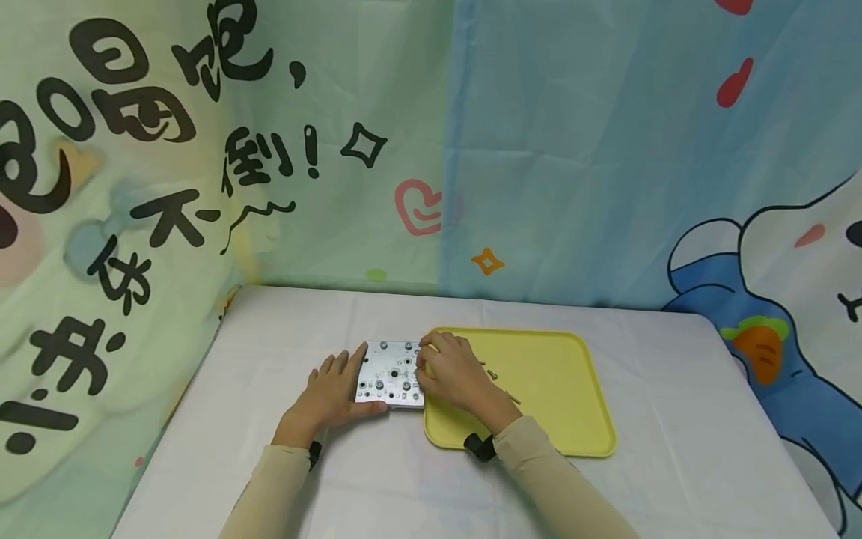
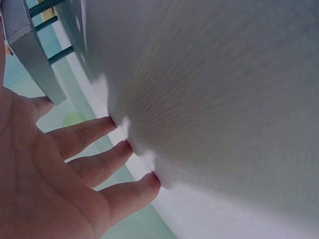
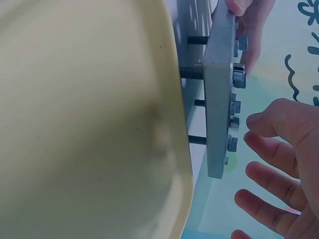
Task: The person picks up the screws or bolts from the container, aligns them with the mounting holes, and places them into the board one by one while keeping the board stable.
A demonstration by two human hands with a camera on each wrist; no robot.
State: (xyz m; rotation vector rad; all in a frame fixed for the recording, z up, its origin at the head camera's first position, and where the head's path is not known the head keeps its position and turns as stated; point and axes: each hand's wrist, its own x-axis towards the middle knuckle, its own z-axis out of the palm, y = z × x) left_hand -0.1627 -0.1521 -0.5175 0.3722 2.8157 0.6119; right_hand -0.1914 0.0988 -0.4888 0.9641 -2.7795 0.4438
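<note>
A silver metal plate (image 1: pixel 393 373) with several holes stands raised over the white table on bolts (image 3: pixel 192 73), whose threaded shanks stick out below. Bolt heads (image 3: pixel 239 75) of different sizes show on its upper face. My left hand (image 1: pixel 333 391) grips its left side, thumb along the near edge and index finger at the far left corner. The other left fingertips (image 2: pixel 152 181) rest on the tablecloth. Over the plate's right edge is my right hand (image 1: pixel 453 372); its thumb and index tip come together close beside a small bolt head (image 3: pixel 234 123), other fingers loosely bent.
A yellow tray (image 1: pixel 559 389) lies right of the plate, its left rim close to the plate's edge. Several loose bolts (image 1: pixel 492 375) lie in it, partly behind the right hand. The white table (image 1: pixel 673 419) backs onto a printed curtain (image 1: pixel 566 150).
</note>
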